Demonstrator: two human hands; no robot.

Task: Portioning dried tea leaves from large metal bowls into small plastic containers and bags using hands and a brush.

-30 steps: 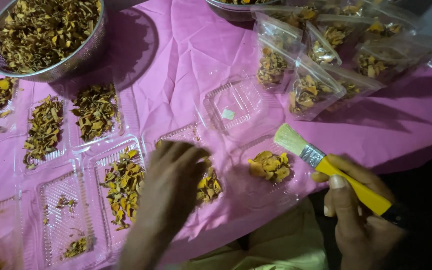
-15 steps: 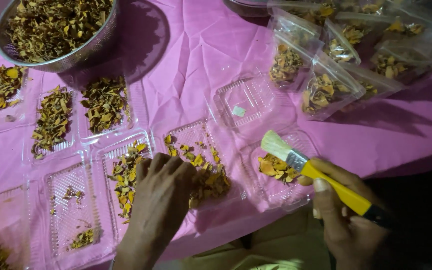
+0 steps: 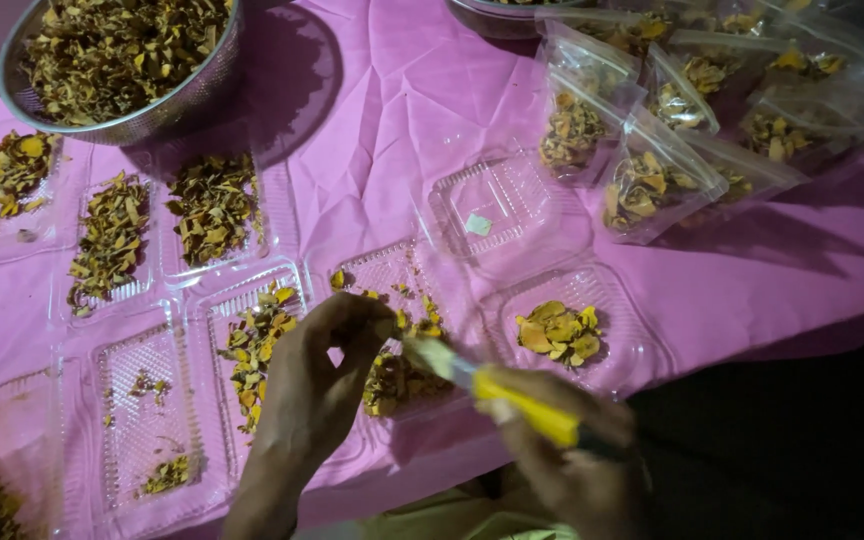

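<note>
fingertips [image 3: 377, 322] of your left hand [image 3: 317, 385] are pinched nearly closed over the middle clear tray [image 3: 372, 268]; whether a dried piece sits between them is too blurred to tell. your right hand [image 3: 572, 470] is wrapped fully around the yellow handle of a brush [image 3: 492, 385], with the pale bristles pointing up-left and almost meeting the left fingertips, just above the loose pile of dried orange-brown pieces [image 3: 397, 375] in that tray.

moving outward, a second clear tray [image 3: 632, 340] to the right holds a small heap of yellow pieces [image 3: 557, 330], and an open empty tray [image 3: 497, 205] with a small pale tag lies beyond it. to the left are several more trays [image 3: 142, 430], some well filled, some with only scraps. 1 steel bowl [image 3: 167, 110] heaped with the same dried material stands at the far left, and a cluster of filled clear bags [image 3: 652, 175] lies at the far right, all on a pink cloth [image 3: 392, 120].

risks as i judge them: the trays are thin and light, so a firm brush stroke could flick pieces onto the cloth or tip a tray. the near trays sit close to the table edge, so your left forearm could nudge them off. the brittle pieces may crumble if you pinch hard.
</note>
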